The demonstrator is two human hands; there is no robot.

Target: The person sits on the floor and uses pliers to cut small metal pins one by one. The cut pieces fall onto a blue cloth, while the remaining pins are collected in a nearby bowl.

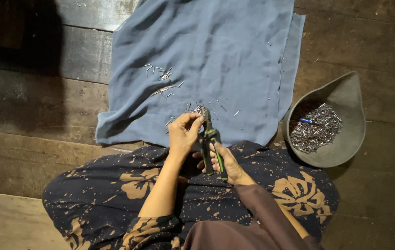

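The pliers [210, 143] are sitting at the middle of the view, over the person's lap, with the long axis running from about 5 o'clock at the handles to 11 o'clock at the metal nose. The handles are black with green trim and look rubbery; the nose is dull grey steel, pointing away from the body toward the cloth. The right hand [225, 162] is wrapping closed around the handles, fingers curled over them. The left hand [184, 134] is pinching at the nose of the pliers with thumb and fingertips drawn together; whatever small piece it is holding there is too small to make out.

Just beyond the nose, at 12 o'clock, a grey-blue cloth [216, 55] is lying spread and lightly creased on the wooden floor [35, 102], whose planks are looking dark and worn. Short silvery metal pins [162, 74] are lying scattered on the cloth, some in a loose cluster toward 11 o'clock, others near the pliers' tip. At 3 o'clock, a rounded grey bowl [345, 99] with one pointed lip is resting on the floor, holding a heap of similar shiny pins with one small blue piece [305, 121] among them. The lap is being covered by a dark skirt [114, 194] with tan flower prints.
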